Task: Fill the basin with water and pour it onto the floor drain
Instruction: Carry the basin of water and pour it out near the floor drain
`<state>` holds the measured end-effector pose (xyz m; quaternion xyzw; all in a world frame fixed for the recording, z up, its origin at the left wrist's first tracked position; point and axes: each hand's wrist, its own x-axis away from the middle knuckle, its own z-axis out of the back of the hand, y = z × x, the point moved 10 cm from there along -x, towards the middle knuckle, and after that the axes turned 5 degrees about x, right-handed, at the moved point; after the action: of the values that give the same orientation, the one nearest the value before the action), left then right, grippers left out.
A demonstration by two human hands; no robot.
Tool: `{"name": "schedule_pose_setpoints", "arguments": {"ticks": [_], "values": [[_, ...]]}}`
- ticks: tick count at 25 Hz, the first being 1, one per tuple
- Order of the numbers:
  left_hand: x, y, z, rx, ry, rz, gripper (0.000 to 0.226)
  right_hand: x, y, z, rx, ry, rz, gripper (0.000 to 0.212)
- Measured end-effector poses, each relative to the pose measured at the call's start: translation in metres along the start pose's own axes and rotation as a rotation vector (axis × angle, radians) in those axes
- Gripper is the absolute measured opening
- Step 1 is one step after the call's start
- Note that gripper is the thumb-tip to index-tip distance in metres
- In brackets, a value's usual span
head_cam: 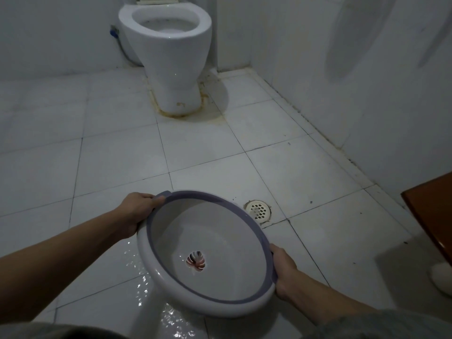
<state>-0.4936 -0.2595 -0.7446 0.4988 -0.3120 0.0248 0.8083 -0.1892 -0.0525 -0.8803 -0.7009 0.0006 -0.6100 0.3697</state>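
**Figure: pouring stage.** We hold the basin above the floor, tilted so that its near-left rim is lowest. The left grip curls round the far-left purple rim, and the right grip is clamped on the near-right rim. Little water shows inside, only a glint near the patterned centre. Glistening water lies on the tiles below and left of the basin. The floor drain sits just beyond the far-right rim. We judge the filling done and the pouring nearly complete. The last drops are left, and the water appears to land beside the drain, not on it. The toilet stands well apart.
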Motion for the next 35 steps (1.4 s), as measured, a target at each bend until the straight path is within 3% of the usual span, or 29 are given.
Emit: {"name": "schedule_pose_setpoints", "arguments": {"ticks": [21,35], "values": [[-0.01,0.001,0.005,0.006,0.024,-0.004,0.018,0.001,-0.001,-0.005,0.062,-0.01,-0.017,0.035],[-0.008,0.004,0.005,0.011,0.025,-0.007,0.028,0.003,0.0,-0.005,0.008,-0.016,-0.018,0.038]]}}
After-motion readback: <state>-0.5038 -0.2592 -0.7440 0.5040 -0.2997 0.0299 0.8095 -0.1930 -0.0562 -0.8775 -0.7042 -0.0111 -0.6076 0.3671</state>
